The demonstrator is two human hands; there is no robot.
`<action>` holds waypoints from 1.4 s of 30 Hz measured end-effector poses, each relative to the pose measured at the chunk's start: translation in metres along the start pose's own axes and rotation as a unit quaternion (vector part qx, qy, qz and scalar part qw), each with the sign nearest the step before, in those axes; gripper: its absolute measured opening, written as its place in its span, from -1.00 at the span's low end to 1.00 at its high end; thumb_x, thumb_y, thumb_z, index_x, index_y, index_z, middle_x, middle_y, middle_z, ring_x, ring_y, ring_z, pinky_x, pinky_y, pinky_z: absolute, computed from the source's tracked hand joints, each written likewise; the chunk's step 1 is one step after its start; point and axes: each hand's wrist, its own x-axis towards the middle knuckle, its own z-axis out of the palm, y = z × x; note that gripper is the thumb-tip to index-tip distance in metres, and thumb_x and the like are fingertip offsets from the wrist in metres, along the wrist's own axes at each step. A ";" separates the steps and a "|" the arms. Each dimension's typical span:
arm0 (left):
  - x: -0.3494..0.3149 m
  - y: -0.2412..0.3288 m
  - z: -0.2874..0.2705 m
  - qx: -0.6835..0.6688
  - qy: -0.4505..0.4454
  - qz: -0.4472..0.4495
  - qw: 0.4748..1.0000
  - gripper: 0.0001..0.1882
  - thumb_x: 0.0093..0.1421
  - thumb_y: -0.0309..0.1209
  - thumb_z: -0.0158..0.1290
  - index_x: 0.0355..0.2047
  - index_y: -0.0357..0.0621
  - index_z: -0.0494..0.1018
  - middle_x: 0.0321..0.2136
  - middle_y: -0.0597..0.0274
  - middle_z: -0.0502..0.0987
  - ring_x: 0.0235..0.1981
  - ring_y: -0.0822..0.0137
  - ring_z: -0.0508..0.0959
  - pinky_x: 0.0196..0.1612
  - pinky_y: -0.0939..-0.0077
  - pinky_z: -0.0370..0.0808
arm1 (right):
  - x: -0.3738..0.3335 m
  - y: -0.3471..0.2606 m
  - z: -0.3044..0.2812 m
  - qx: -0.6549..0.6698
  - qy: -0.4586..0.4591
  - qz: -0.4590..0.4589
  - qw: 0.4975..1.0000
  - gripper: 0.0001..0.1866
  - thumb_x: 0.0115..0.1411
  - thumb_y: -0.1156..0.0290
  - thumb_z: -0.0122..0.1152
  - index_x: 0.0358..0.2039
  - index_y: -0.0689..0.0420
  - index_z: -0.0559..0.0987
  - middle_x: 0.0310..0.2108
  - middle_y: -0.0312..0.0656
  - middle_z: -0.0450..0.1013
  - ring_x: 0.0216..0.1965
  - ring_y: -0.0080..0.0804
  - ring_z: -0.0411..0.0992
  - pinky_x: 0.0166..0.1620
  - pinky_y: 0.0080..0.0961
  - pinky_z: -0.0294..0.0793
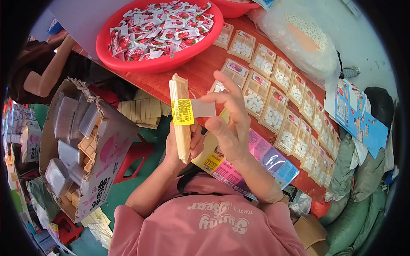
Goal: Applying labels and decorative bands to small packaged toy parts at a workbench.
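Red-topped table [200, 70] runs diagonally from the upper middle to the right of the frame, with a pale wall behind it and another person's bent arm [40, 83] at the upper left. Near the middle of the frame, a slim beige case [183, 138] stands edge-on, a yellow label [183, 112] stuck across its upper part and a pale flap [205, 108] jutting out to the right. The left hand [196, 143] grips this case from below; the right hand [234, 128] is spread, thumb and fingers apart around the flap, and whether it touches it I cannot tell. Beneath lie colourful printed sheets [256, 149]. Filling looks well advanced: rows of beige trays [273, 117] at the right hold white pieces, and several show a red-and-white packet in one compartment. Labelling seems only partly done, since the flap hangs free and no yellow label shows on those trays. Plenty of stock appears left: a red basin [160, 66] heaped with packets [164, 30] at the upper middle, a clear bag [273, 21] of white pieces at the upper right, and a cardboard box [106, 158] of clear plastic covers [64, 111] and more trays at the left.
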 end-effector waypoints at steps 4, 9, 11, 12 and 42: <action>0.004 -0.005 -0.003 -0.023 0.010 0.008 1.000 -0.59 0.28 0.00 -0.30 -0.46 -0.09 0.19 -0.79 0.24 0.15 -0.89 0.40 0.13 -0.86 0.61 0.08 | 0.011 -0.005 0.009 -0.015 -0.039 0.036 0.998 -0.75 0.01 0.20 0.33 -0.40 0.10 0.59 0.20 0.00 0.14 0.22 -0.23 0.11 0.23 -0.28 -0.03; 0.007 -0.013 -0.006 -0.039 -0.018 -0.001 0.999 -0.62 0.26 -0.04 -0.26 -0.44 -0.10 0.21 -0.77 0.24 0.15 -0.88 0.41 0.09 -0.86 0.60 0.09 | 0.016 0.000 0.016 0.041 -0.066 0.100 0.992 -0.85 -0.02 0.35 0.37 -0.48 0.13 0.60 0.20 0.00 0.16 0.20 -0.27 0.15 0.20 -0.33 0.04; 0.008 -0.016 -0.010 -0.030 -0.031 0.015 0.999 -0.62 0.26 -0.03 -0.26 -0.43 -0.10 0.22 -0.78 0.24 0.15 -0.88 0.39 0.13 -0.86 0.58 0.10 | 0.018 -0.002 0.017 0.035 -0.072 0.155 0.985 -0.83 -0.03 0.35 0.38 -0.50 0.15 0.60 0.21 0.00 0.15 0.20 -0.28 0.17 0.17 -0.40 0.10; 0.009 -0.015 -0.010 -0.028 -0.034 0.020 0.999 -0.62 0.26 -0.03 -0.26 -0.43 -0.10 0.22 -0.78 0.24 0.15 -0.88 0.39 0.13 -0.86 0.58 0.10 | 0.021 -0.003 0.015 0.035 -0.073 0.149 0.985 -0.83 -0.03 0.35 0.38 -0.50 0.15 0.60 0.21 0.00 0.15 0.20 -0.28 0.17 0.17 -0.40 0.10; 0.015 0.018 0.023 0.131 0.077 0.213 0.965 -0.66 0.30 -0.35 -0.09 -0.03 -0.36 0.33 -0.17 0.15 0.50 -0.21 0.47 0.51 -0.14 0.60 0.48 | -0.010 0.030 -0.009 0.186 0.050 0.068 0.979 -0.26 -0.03 0.52 0.36 0.15 0.22 0.19 0.13 -0.05 0.16 0.17 -0.32 0.19 0.16 -0.38 0.25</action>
